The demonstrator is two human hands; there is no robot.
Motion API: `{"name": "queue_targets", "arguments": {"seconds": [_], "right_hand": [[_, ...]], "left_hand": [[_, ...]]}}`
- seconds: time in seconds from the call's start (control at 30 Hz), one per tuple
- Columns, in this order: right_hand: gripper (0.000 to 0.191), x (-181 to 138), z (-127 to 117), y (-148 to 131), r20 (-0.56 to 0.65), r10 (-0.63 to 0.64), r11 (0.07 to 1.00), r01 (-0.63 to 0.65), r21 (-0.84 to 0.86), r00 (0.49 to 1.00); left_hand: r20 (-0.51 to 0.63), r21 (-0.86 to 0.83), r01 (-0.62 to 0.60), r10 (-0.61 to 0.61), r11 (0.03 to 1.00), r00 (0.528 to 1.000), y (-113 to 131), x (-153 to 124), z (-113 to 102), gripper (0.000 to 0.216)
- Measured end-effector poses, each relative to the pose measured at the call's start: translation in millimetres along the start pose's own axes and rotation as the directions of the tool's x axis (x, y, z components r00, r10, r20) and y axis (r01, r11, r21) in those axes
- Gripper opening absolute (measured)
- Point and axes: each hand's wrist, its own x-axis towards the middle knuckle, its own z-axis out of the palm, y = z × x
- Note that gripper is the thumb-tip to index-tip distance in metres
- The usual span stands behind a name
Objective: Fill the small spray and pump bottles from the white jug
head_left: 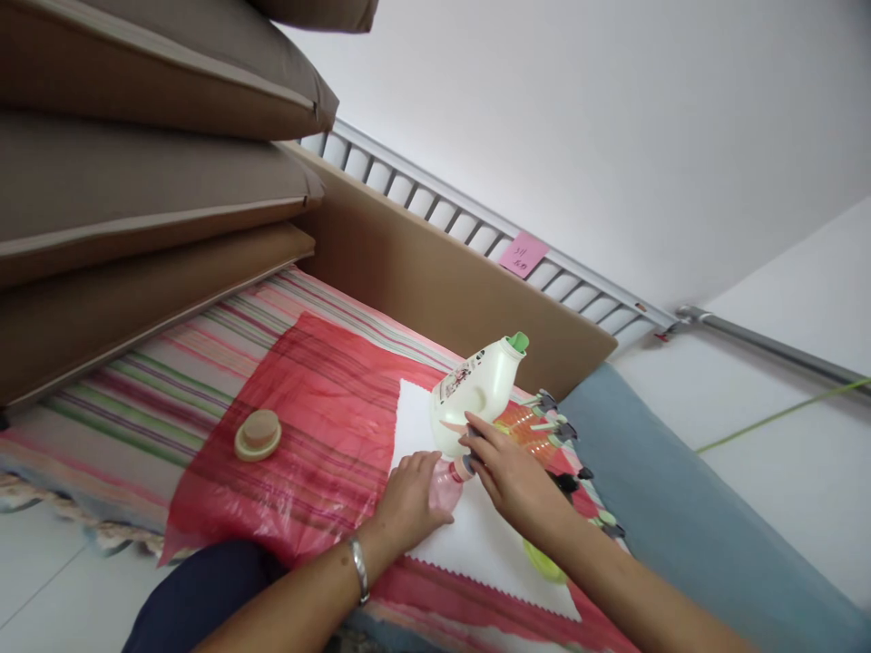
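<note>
My left hand (408,501) is closed around a small clear pink bottle (445,485) lying on a white cloth (476,544). My right hand (507,472) pinches the bottle's neck and cap end with thumb and fingers. Just behind stands a white jug with a green cap (480,385), close to my right fingers. A silver bracelet (358,569) is on my left wrist.
The white cloth lies on a red plastic sheet (306,435) over a striped mat (170,372). A round tan lid (259,433) sits to the left. Orange basket with several clips (551,431) at right. Brown cushions (136,136) and a cardboard panel (442,281) stand behind.
</note>
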Motion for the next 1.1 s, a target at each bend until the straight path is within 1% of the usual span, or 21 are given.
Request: {"name": "queue_targets", "arguments": {"seconds": [0.07, 0.13, 0.17, 0.2, 0.27, 0.3, 0.37, 0.43, 0.5, 0.6, 0.87, 1.1], "right_hand": [[0.038, 0, 4, 1, -0.074, 0.071, 0.994, -0.064, 0.092, 0.995], [0.048, 1, 9, 3, -0.126, 0.197, 0.964, -0.168, 0.206, 0.972], [0.054, 2, 10, 4, -0.122, 0.271, 0.935, -0.232, 0.267, 0.955], [0.058, 3, 11, 5, -0.093, 0.341, 0.900, -0.296, 0.321, 0.935], [0.056, 5, 12, 7, -0.002, 0.423, 0.839, -0.391, 0.377, 0.906], [0.050, 6, 10, 8, 0.037, 0.433, 0.828, -0.413, 0.379, 0.901], [0.034, 8, 6, 8, 0.075, 0.422, 0.831, -0.419, 0.365, 0.903], [0.023, 9, 2, 6, 0.082, 0.403, 0.846, -0.405, 0.345, 0.911], [0.016, 10, -2, 3, 0.085, 0.388, 0.865, -0.395, 0.310, 0.918], [0.014, 10, -5, -1, 0.102, 0.371, 0.885, -0.385, 0.263, 0.923], [0.007, 14, -4, 1, 0.182, 0.370, 0.882, -0.406, 0.239, 0.911], [0.004, 15, 2, 4, 0.151, 0.364, 0.881, -0.392, 0.263, 0.919]], "left_hand": [[-0.004, 0.001, 0.000, 0.000, 1.000, 1.000, -1, 0, 1, 0.083], [0.000, -0.004, -0.001, 0.001, 1.000, 1.000, -2, 0, 1, 0.083], [0.002, -0.006, -0.004, 0.004, 1.000, 1.000, -2, 0, 2, 0.083], [0.003, -0.006, -0.008, 0.008, 1.000, 1.000, -3, -1, 2, 0.083], [0.001, -0.004, -0.016, 0.016, 1.000, 1.000, -4, -1, 3, 0.084], [-0.002, -0.002, -0.021, 0.021, 1.000, 1.000, -5, 0, 3, 0.085], [-0.009, 0.000, -0.032, 0.032, 0.999, 0.999, -6, 0, 4, 0.085], [-0.012, 0.003, -0.040, 0.040, 0.999, 0.999, -7, 0, 5, 0.085], [-0.012, 0.016, -0.043, 0.043, 0.999, 0.999, -7, 0, 7, 0.084], [-0.009, 0.039, -0.042, 0.042, 0.998, 0.999, -7, 0, 8, 0.084], [0.008, 0.030, -0.031, 0.031, 0.999, 0.999, -8, 2, 8, 0.084], [-0.008, -0.002, -0.016, 0.016, 1.000, 1.000, -10, 3, 9, 0.082]]}}
